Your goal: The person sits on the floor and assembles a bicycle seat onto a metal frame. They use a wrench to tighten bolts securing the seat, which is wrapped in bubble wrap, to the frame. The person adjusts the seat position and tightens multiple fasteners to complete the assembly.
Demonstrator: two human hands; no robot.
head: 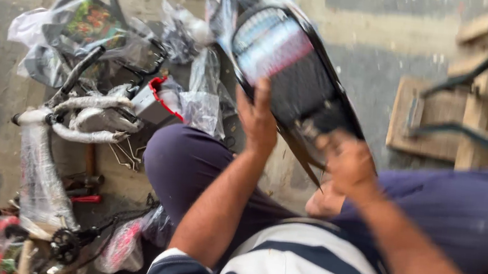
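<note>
Black curved panel [299, 70], a glossy plastic piece with a pale striped label on its far end and loose clear wrap around it, is held up over the person's lap between both hands. Its long axis runs from far left down to near right, ending in a thin point. Left hand [256, 120] presses flat against the left edge, fingers spread upward. Right hand [347, 160] closes around the near lower end, nearer the point. Wrapped bicycle frame parts [77, 116] lie well apart on the left.

Both arms raised, left hand [256, 120] open-fingered, right hand [347, 163] seemingly gripping.
</note>
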